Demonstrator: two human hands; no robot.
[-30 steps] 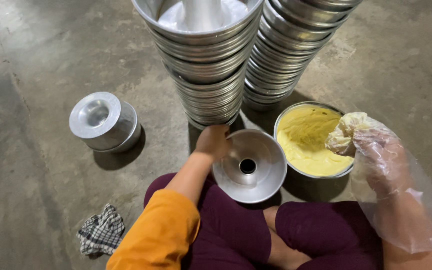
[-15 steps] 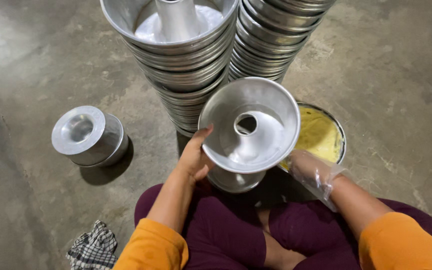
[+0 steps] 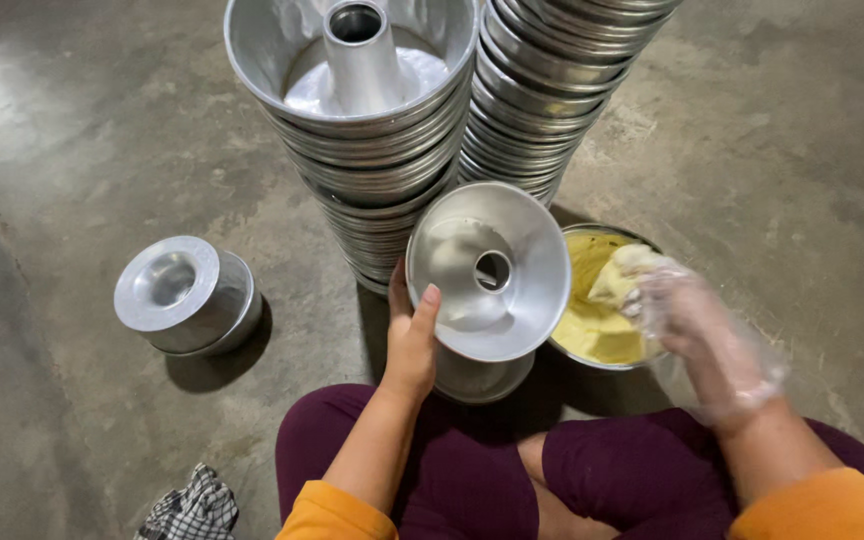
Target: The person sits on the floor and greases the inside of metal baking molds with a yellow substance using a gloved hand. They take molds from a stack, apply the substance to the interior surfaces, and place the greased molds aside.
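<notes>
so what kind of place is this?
Likely a small bakery or home baking workshop, with the work done seated on a bare concrete floor. Cues: tall stacks of aluminium tube cake pans, a bowl of yellow butter or batter, and the plastic-gloved right hand scooping it.
</notes>
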